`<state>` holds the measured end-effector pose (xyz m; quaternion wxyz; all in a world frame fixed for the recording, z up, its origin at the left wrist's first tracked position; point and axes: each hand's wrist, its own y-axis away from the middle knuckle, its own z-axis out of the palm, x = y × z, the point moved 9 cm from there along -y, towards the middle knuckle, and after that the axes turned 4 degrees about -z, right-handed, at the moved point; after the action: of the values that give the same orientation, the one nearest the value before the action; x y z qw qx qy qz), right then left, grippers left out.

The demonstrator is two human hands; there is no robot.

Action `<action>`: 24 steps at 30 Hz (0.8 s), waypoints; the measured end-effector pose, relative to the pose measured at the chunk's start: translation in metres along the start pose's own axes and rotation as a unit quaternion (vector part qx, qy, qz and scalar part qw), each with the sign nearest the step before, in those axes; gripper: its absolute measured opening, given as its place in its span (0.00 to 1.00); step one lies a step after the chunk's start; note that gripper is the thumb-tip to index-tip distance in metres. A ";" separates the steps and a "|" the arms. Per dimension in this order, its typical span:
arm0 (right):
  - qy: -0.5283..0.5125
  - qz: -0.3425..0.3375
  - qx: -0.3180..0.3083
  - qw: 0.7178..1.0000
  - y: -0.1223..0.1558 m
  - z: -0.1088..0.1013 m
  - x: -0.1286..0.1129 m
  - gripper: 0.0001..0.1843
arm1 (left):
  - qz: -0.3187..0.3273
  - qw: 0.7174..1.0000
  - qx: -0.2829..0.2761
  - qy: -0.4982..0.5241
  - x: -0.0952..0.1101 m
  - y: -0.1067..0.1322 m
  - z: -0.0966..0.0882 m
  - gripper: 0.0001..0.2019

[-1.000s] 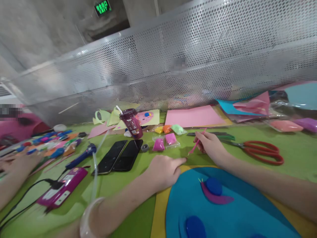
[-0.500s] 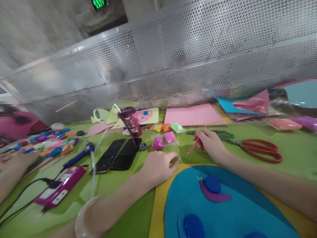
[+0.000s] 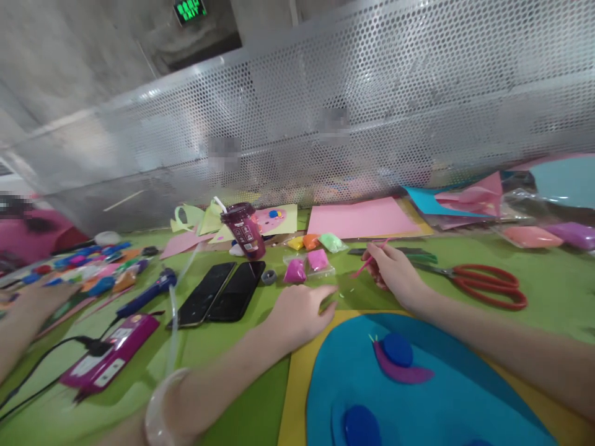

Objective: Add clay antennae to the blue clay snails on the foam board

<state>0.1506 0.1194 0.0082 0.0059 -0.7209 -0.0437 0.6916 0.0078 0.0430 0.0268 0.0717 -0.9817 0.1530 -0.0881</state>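
Note:
My right hand is closed on a thin pink stick tool, its tip pointing down toward the green table. My left hand lies knuckles up on the table just left of it, fingers curled with the fingertips pinched on the surface; what they hold, if anything, is too small to see. Both hands sit just behind a blue felt shape on yellow card, which carries a purple and dark blue clay figure. Small bags of pink clay lie right behind my left hand.
Two black phones, a dark cup with a straw, red scissors, a pink sheet, a magenta device with a cable. Another person's hand rests at the left among coloured pieces. A perforated metal screen closes the back.
My left hand has drawn back its stretched forefinger and curled its fingers into a pinch on the table. The right hand stays in place with the pink stick.

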 end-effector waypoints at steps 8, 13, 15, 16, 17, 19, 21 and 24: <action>0.012 0.001 -0.004 1.000 0.000 0.001 0.000 0.13 | 0.043 0.999 0.002 -0.007 0.010 -0.002 0.006 0.15; 0.016 -0.001 -0.007 1.000 0.001 0.002 -0.001 0.13 | 0.091 0.995 -0.015 -0.027 0.023 0.004 0.007 0.15; 0.017 -0.003 -0.010 1.000 0.001 0.003 -0.002 0.13 | 0.102 0.994 -0.020 -0.043 0.027 0.007 0.007 0.16; 0.018 -0.004 -0.011 1.000 0.001 0.003 -0.002 0.14 | 0.105 0.993 -0.021 -0.052 0.028 0.008 0.008 0.16; 0.020 -0.005 -0.012 1.000 0.001 0.003 -0.002 0.14 | 0.108 0.992 -0.023 -0.060 0.028 0.009 0.008 0.17; 0.023 -0.008 -0.013 1.000 0.001 0.003 -0.003 0.14 | 0.114 0.990 -0.028 -0.076 0.028 0.012 0.010 0.17; 0.026 -0.011 -0.013 1.000 0.001 0.003 -0.003 0.14 | 0.112 0.989 -0.031 -0.093 0.027 0.012 0.012 0.18; 0.032 -0.012 -0.013 0.999 0.001 0.003 -0.002 0.13 | 0.094 0.988 -0.034 -0.118 0.024 0.011 0.013 0.20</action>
<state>0.1480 0.1181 0.0102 0.0058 -0.7423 -0.0613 0.6673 0.0293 0.0270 0.0163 0.0640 -0.9682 0.2385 0.0407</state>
